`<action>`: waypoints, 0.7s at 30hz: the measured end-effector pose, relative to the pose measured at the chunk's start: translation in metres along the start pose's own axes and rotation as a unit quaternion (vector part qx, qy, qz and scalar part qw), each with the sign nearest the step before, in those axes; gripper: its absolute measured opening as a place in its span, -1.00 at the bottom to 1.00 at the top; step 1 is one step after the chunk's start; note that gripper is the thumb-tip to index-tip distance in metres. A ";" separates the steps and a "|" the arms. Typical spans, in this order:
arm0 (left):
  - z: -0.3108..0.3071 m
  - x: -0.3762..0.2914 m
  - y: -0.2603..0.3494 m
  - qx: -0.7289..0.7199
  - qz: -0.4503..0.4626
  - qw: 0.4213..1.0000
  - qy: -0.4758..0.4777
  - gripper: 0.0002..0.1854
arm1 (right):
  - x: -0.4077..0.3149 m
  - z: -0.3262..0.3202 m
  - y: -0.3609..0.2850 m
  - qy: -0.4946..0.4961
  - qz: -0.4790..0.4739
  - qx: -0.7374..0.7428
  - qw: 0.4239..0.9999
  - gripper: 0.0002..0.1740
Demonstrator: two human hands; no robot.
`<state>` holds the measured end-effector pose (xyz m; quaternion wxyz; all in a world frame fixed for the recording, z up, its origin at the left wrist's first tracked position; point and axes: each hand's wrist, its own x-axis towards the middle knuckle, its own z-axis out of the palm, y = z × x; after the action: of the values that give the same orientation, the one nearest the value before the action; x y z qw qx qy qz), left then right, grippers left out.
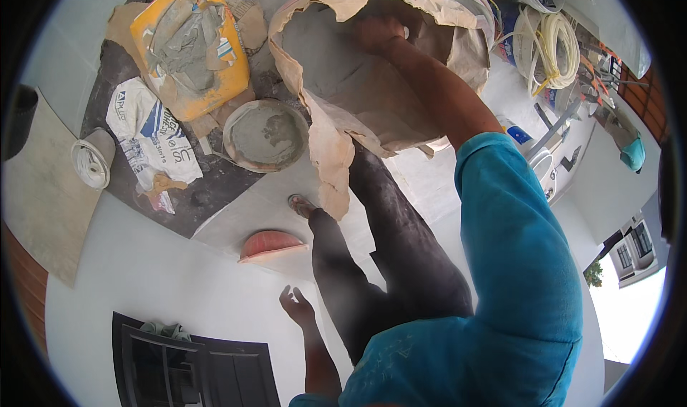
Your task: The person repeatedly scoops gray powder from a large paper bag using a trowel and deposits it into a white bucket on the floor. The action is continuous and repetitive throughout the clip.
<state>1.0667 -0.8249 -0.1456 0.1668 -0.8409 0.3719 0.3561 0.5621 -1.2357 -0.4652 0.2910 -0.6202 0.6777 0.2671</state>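
Observation:
My right hand (378, 34) is down inside a large torn brown paper sack (330, 165), its fingers curled in shadow. Grey powder (322, 53) fills part of the sack around it. A small pale spot shows beside the fist; whether the hand grips something cannot be told. My left hand (298, 306) hangs low at my side, fingers apart and holding nothing. Left of the sack stands a round bucket (265, 134) with a grey, wet-looking surface inside. Beyond the bucket lies a cut-open yellow plastic container (236, 58) with grey mortar in it.
A crumpled white tile adhesive bag (153, 133) and a white tub (94, 157) lie at left. Near my foot is a red half-round container (272, 244). Coiled pale hose (558, 53) and assorted tools crowd the right. A dark-framed window (193, 364) is set in the white wall.

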 end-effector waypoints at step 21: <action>-0.014 0.026 0.072 -0.049 -0.008 0.998 -0.024 -0.61 | 0.017 -0.010 -0.018 -0.076 -0.184 0.002 0.980 -0.57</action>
<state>1.0318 -0.8941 -0.1556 0.1366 -0.8422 0.3432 0.3927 0.5784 -1.2563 -0.4703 0.3870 -0.7118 0.5283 0.2540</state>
